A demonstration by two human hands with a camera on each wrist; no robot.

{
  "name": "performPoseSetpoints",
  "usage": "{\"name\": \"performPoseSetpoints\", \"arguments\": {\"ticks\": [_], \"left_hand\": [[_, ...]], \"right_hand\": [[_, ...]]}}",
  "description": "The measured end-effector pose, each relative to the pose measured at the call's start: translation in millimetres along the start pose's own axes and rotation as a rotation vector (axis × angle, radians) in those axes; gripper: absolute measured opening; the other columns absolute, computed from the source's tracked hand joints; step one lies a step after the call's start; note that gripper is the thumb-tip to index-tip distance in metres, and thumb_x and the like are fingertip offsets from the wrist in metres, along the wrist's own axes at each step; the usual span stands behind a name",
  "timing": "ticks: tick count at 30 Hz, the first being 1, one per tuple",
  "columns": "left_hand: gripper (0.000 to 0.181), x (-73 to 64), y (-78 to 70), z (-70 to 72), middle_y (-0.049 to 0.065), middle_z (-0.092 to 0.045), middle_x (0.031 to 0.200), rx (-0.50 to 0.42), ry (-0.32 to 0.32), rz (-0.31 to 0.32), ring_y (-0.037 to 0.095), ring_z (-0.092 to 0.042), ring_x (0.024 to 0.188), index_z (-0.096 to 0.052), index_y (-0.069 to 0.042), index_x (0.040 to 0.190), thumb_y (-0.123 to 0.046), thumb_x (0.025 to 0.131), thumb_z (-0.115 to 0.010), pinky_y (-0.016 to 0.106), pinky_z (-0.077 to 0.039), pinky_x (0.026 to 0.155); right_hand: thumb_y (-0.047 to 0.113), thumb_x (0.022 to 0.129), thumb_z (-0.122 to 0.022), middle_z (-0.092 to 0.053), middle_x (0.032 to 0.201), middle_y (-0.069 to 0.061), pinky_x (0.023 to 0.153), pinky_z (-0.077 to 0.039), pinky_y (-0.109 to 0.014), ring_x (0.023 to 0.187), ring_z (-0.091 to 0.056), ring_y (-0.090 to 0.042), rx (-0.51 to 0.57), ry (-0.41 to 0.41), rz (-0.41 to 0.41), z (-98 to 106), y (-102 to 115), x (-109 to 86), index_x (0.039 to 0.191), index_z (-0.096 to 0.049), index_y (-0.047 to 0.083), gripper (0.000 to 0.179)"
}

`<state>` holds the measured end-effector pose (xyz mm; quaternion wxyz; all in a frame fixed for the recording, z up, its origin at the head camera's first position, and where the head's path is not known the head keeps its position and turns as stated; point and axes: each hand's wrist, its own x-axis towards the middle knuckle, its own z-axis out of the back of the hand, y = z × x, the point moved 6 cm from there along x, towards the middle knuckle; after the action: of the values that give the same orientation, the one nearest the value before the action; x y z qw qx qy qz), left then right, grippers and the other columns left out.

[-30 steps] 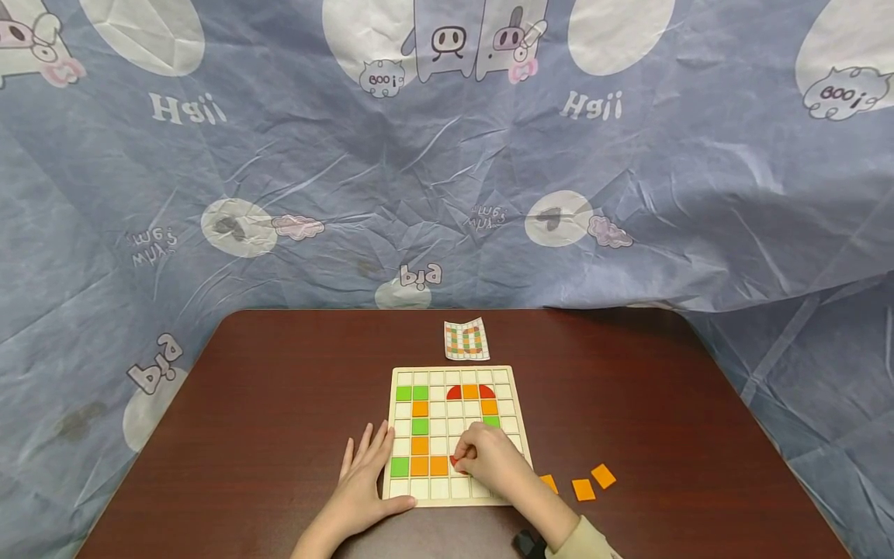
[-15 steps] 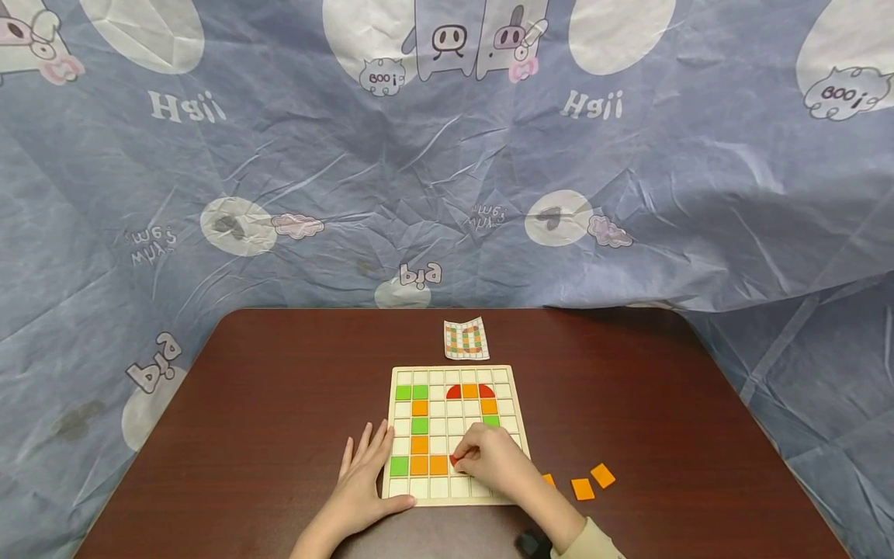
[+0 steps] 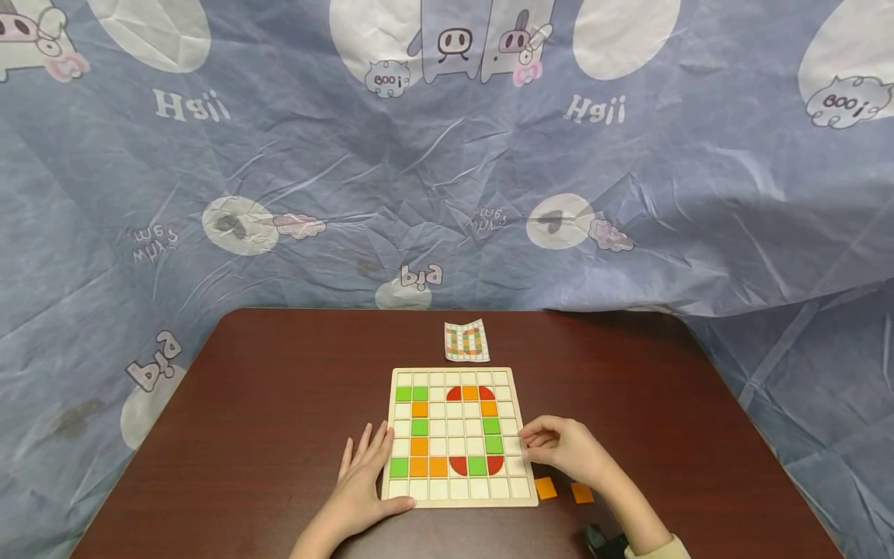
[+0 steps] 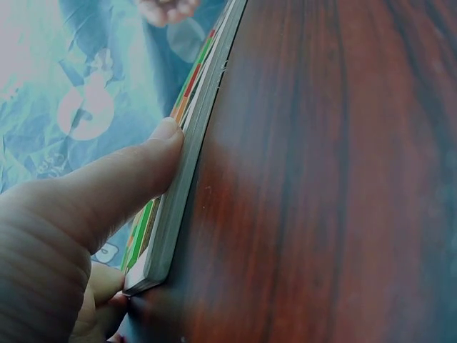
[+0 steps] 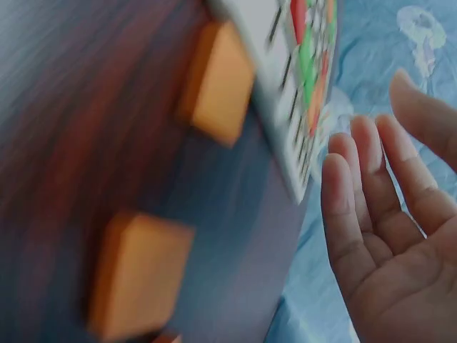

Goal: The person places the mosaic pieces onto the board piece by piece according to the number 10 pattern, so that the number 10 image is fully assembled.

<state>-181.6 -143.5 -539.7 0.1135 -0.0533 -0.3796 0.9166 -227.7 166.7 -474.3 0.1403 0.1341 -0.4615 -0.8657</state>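
A cream grid board [image 3: 478, 491] lies on the dark wooden table, with green, orange and red tiles set in its cells. Red quarter-round tiles, such as the red tile [image 3: 458, 466] in the lower row, sit at the corners of a ring-like pattern. My left hand [image 3: 363, 485] steadies the board: fingers spread along its left edge, thumb on the near edge. In the left wrist view the thumb [image 4: 136, 175] rests over the board's rim. My right hand [image 3: 569, 449] hovers at the board's right edge; the right wrist view shows its fingers relaxed and nothing between them.
Loose orange tiles lie right of the board, among them one orange tile [image 3: 545, 488] near its corner and another orange tile [image 3: 582, 493] beside my right forearm. Behind the board lies a small printed pattern card [image 3: 466, 341]. A blue patterned cloth [image 3: 391, 171] hangs behind the table.
My right hand has let go of the red quarter-round tile, which now lies in its cell, and has moved right off the board. The left hand stays in place.
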Motion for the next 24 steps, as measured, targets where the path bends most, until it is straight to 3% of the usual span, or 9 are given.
{"name": "performPoseSetpoints", "arguments": {"ticks": [7,12,17,24], "left_hand": [[0.111,-0.1,-1.8,0.9,0.014,-0.022,0.163,0.001,-0.025,-0.029,0.041,-0.009,0.152,-0.028,-0.003,0.155,-0.052,0.071,-0.083,0.055,0.008,0.119],[0.112,0.1,-2.0,0.6,0.012,-0.020,0.164,0.003,-0.010,-0.016,0.039,-0.007,0.153,-0.027,-0.005,0.155,-0.053,0.071,-0.082,0.055,0.008,0.120],[0.112,0.5,-0.6,-1.4,0.010,-0.018,0.165,0.012,0.008,0.008,0.036,-0.005,0.154,-0.027,-0.004,0.155,-0.052,0.071,-0.083,0.057,0.008,0.119],[0.111,-0.4,-3.6,0.7,0.015,-0.021,0.164,0.000,-0.019,-0.023,0.042,-0.008,0.152,-0.029,-0.003,0.154,-0.051,0.071,-0.083,0.059,0.007,0.118]], "right_hand": [[0.015,0.077,-0.083,-0.069,0.098,-0.008,0.074,-0.056,-0.022,0.086,-0.064,-0.016,-0.026,0.098,-0.025,2.6,-21.4,-18.3,0.102,-0.069,0.002,0.032],[0.015,0.074,-0.086,-0.067,0.099,-0.006,0.076,-0.055,-0.025,0.088,-0.062,-0.015,-0.055,0.114,-0.034,0.8,-29.5,-24.5,0.102,-0.069,0.005,0.034],[0.016,0.071,-0.087,-0.063,0.094,0.000,0.072,-0.050,-0.022,0.083,-0.054,-0.006,-0.129,0.131,0.025,-2.5,-31.4,-27.6,0.097,-0.067,0.010,0.034],[0.009,0.067,-0.089,-0.053,0.084,0.006,0.065,-0.044,-0.021,0.076,-0.045,-0.001,-0.249,0.105,0.074,-8.0,-26.1,-29.6,0.087,-0.062,0.014,0.034]]}}
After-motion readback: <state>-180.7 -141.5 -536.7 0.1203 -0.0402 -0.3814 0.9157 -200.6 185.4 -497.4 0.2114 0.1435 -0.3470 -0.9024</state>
